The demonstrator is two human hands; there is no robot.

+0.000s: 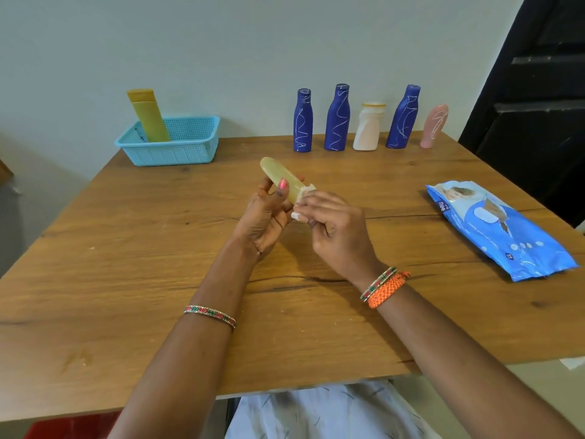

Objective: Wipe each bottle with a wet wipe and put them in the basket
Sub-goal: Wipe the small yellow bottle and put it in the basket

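Your left hand [264, 213] has a curled grip round the yellow bottle [280, 179]; your right hand [332, 226] pinches the wet wipe [299, 213] against it, above the tabletop [126, 280].

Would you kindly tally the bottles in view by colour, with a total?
Blue bottles: 3
Yellow bottles: 2
White bottle: 1
Pink bottle: 1
Total: 7
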